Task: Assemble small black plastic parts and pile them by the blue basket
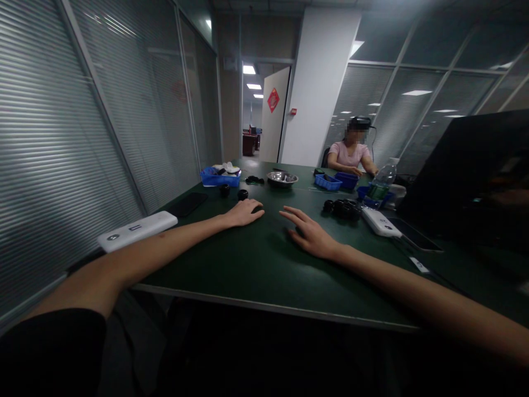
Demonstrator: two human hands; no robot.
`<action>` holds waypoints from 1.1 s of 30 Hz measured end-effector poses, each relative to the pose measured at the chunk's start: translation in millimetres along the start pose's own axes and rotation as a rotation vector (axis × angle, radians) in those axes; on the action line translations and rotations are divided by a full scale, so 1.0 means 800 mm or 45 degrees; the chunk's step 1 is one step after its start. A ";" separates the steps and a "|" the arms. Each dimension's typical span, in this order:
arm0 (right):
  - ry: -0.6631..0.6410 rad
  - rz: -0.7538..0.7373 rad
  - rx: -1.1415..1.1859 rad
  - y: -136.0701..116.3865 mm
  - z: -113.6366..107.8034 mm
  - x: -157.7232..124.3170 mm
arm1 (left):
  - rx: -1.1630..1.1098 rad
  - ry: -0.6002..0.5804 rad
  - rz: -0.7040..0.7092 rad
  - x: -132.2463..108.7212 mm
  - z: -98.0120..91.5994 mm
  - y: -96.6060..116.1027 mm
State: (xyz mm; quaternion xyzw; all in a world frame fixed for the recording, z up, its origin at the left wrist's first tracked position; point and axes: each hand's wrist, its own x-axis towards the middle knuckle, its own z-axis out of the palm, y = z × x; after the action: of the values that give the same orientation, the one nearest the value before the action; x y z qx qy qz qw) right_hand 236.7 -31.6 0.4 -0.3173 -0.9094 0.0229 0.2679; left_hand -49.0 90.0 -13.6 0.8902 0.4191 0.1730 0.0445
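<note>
Palm down over the dark green table (248,270), my left hand (244,213) has its fingers stretched forward and holds nothing. Just beyond it sit two small round black parts, one black part (243,194) close to my fingers and another black part (225,190) farther left. My right hand (308,232) is open too, fingers spread and pointing left, with nothing in it. A gap of table lies between the two hands. Right of my right hand is a cluster of black round parts (346,209). A shiny metal bowl (281,179) stands beyond both hands.
A blue basket (221,177) with mixed items stands back left. Blue trays (328,182) and a plastic bottle (381,184) are back right. White power banks (140,230) flank my arms, with phones beside them. A person (351,151) sits across; a dark monitor (475,176) stands right.
</note>
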 end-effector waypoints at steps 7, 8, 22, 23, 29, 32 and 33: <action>-0.018 -0.005 -0.007 0.001 0.000 -0.001 | -0.046 -0.049 -0.086 0.010 -0.002 -0.035; -0.024 -0.001 -0.008 0.000 -0.001 -0.001 | -0.042 -0.047 -0.103 0.011 -0.003 -0.040; -0.065 0.006 -0.053 -0.003 -0.001 0.000 | 0.105 -0.036 -0.247 0.010 -0.004 -0.057; -0.061 0.011 -0.064 -0.003 -0.001 0.000 | 0.116 -0.037 -0.241 0.009 -0.005 -0.056; -0.019 0.090 -0.335 0.022 -0.010 -0.002 | 0.153 -0.043 -0.185 0.006 -0.005 -0.054; 0.048 0.248 -0.611 0.061 -0.026 -0.007 | 0.171 -0.042 -0.185 0.006 -0.005 -0.053; 0.070 0.318 -0.698 0.075 -0.032 -0.011 | 0.169 -0.042 -0.186 0.006 -0.005 -0.051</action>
State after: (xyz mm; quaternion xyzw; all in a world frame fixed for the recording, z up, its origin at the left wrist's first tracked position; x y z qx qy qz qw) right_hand 289.5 8.0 5.7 -0.4877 -0.8280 -0.1994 0.1919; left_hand -78.0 119.7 -17.6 0.8610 0.4926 0.1264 0.0047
